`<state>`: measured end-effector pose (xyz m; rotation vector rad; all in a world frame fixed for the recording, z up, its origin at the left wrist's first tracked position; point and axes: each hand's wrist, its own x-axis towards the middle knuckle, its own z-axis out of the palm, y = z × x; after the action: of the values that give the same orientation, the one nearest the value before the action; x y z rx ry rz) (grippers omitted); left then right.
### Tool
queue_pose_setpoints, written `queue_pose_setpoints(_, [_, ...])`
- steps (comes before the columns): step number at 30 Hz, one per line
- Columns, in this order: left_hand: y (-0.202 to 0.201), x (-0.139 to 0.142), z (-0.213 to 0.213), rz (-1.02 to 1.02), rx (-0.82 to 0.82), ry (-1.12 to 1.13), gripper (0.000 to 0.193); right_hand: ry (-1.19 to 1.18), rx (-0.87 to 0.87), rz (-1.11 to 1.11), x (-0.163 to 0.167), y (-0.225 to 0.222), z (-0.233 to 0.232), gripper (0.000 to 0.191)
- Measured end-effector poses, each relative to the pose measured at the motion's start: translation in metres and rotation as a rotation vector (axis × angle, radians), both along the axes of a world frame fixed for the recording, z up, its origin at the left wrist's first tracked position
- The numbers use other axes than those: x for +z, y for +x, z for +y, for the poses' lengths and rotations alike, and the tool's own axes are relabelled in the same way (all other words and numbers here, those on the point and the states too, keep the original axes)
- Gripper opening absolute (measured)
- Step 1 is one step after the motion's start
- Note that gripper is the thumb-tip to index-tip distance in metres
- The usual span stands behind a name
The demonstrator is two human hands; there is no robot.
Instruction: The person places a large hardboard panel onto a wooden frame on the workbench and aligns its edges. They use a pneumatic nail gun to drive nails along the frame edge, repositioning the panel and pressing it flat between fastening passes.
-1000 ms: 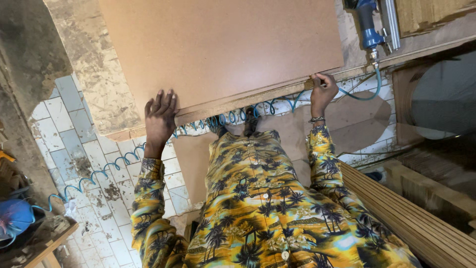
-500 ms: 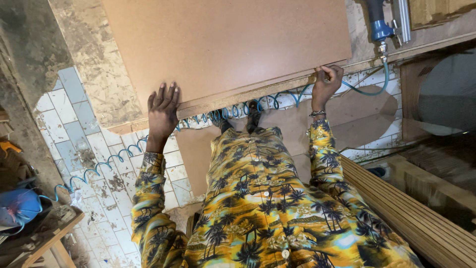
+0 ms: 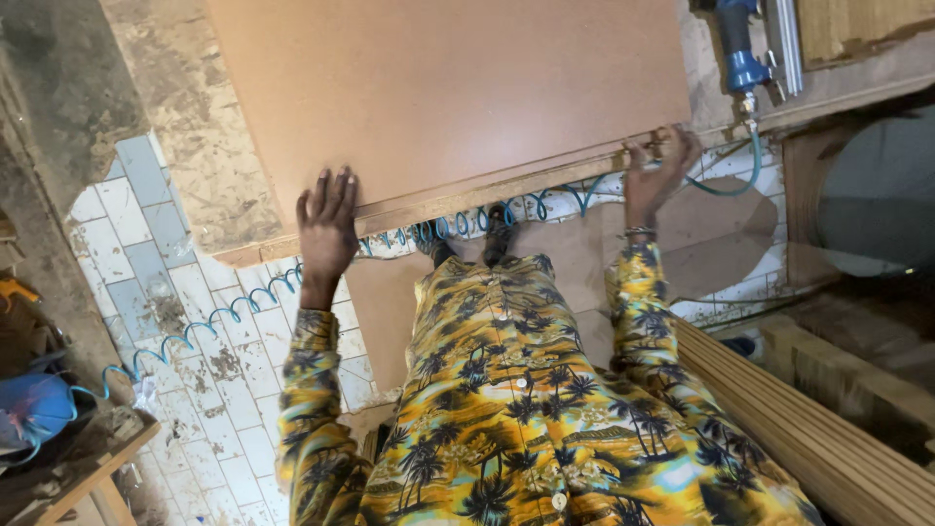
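A large brown fibreboard sheet (image 3: 458,88) lies in front of me on a bench, its near edge running from lower left to upper right. My left hand (image 3: 327,229) rests flat on that near edge with fingers spread over the top face. My right hand (image 3: 658,173) grips the same edge near the sheet's right corner, fingers curled over it. My yellow patterned shirt fills the bottom of the view.
A blue air tool (image 3: 742,49) hangs at the upper right, and its coiled blue hose (image 3: 243,307) trails across the tiled floor (image 3: 136,234). Stacked wooden strips (image 3: 828,438) lie at the lower right. A blue object (image 3: 34,409) sits at the left.
The sheet and both hands have stayed in place on the near edge; the view has shifted slightly.
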<state>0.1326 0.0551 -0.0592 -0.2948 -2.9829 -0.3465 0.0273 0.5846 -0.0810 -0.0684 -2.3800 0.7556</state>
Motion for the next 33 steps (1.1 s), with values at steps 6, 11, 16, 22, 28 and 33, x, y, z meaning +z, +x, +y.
queue_pose_setpoints(6, [0.001, -0.048, 0.102, -0.033, 0.110, 0.093, 0.058, -0.127, 0.253, -0.268, 0.004, -0.021, 0.046, 0.061])
queue_pose_setpoints(11, [-0.031, -0.052, 0.205, -0.016, 0.159, 0.204, 0.080, 0.058, 0.303, -0.295, -0.005, -0.041, 0.060, 0.063])
queue_pose_setpoints(16, [-0.044, -0.032, 0.201, 0.093, 0.116, -0.001, 0.067, -0.062, 0.378, -0.207, -0.007, -0.042, 0.047, 0.063])
queue_pose_setpoints(22, [-0.044, -0.041, 0.180, 0.180, 0.052, -0.056, 0.059, 0.068, 0.343, -0.142, -0.014, -0.042, 0.042, 0.065])
queue_pose_setpoints(28, [-0.049, -0.049, 0.171, 0.130, -0.010, 0.013, 0.059, 0.128, 0.323, -0.140, -0.013, -0.032, 0.038, 0.062])
queue_pose_setpoints(33, [-0.052, -0.057, 0.167, 0.085, -0.044, -0.031, 0.055, 0.100, 0.319, -0.155, 0.000, -0.028, 0.022, 0.055])
